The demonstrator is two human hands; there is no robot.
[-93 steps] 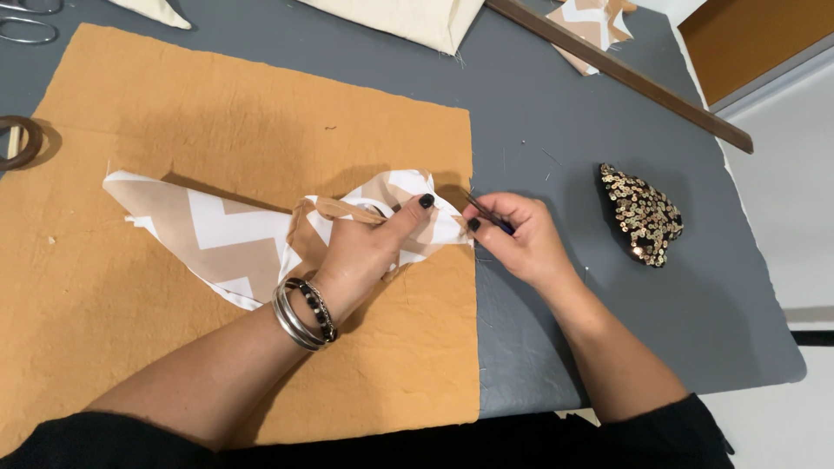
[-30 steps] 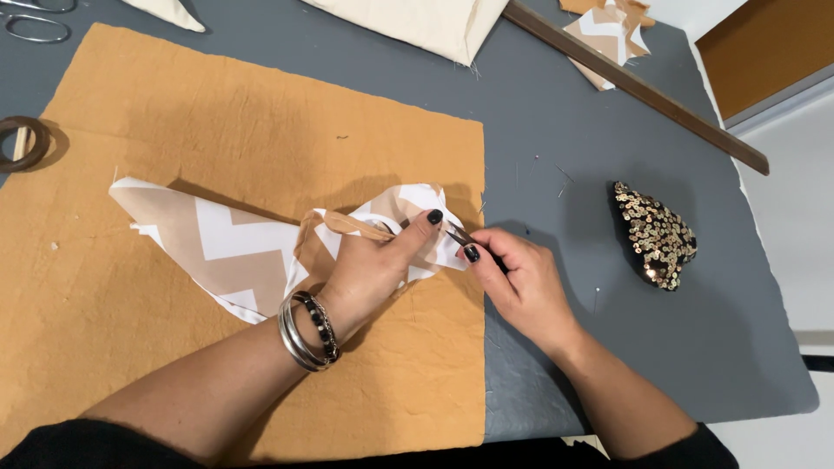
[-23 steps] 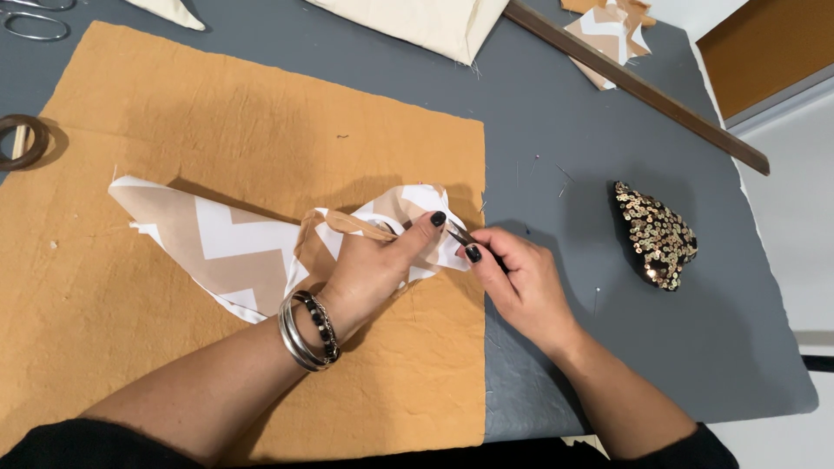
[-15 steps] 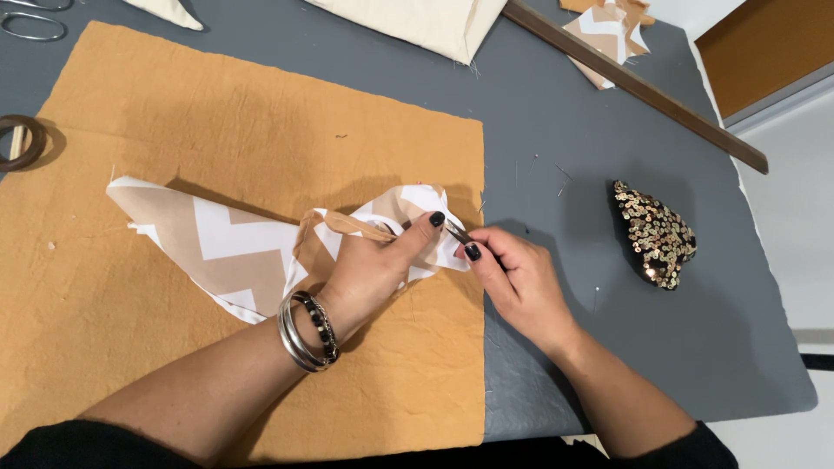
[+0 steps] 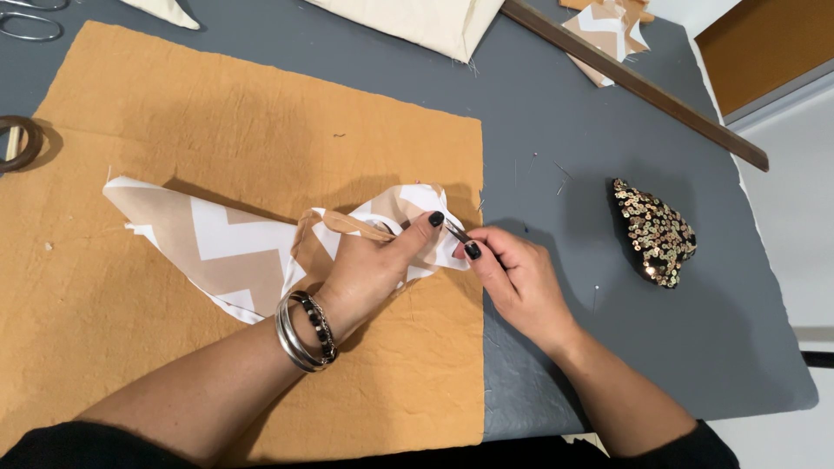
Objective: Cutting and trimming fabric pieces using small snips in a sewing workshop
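Tan-and-white chevron-printed fabric, a folded cone-shaped piece (image 5: 226, 247), lies across a large mustard-yellow cloth sheet (image 5: 217, 113) spread over the grey table (image 5: 565, 122). Its pointed end reaches toward the left and its bunched, turned-over end sits near the sheet's right edge. The left hand (image 5: 378, 269) presses down on that bunched end, fingers curled over the folds, thumb with dark-painted nail stretched to the right. The right hand (image 5: 512, 278) is closed in a pinch on a thin metal pin (image 5: 458, 232), its tip at the fabric's edge just beside the left thumb. A stack of silver and beaded bangles (image 5: 304, 330) circles the left wrist.

Compared with three seconds ago, the whole scene sits slightly lower and to the right in view, and the hands are closer together: the right hand then held off a little from the fabric's corner, and now its fingertips meet the left thumb over it. Over the last second almost nothing has changed.

To the right, well apart from the hands, rests a heart-shaped cushion covered in gold and black sequins (image 5: 653, 233). A long dark wooden ruler (image 5: 634, 82) lies diagonally across the table's far side, a cream fabric piece (image 5: 417, 17) beyond it, and metal scissors (image 5: 30, 17) at the top left corner.
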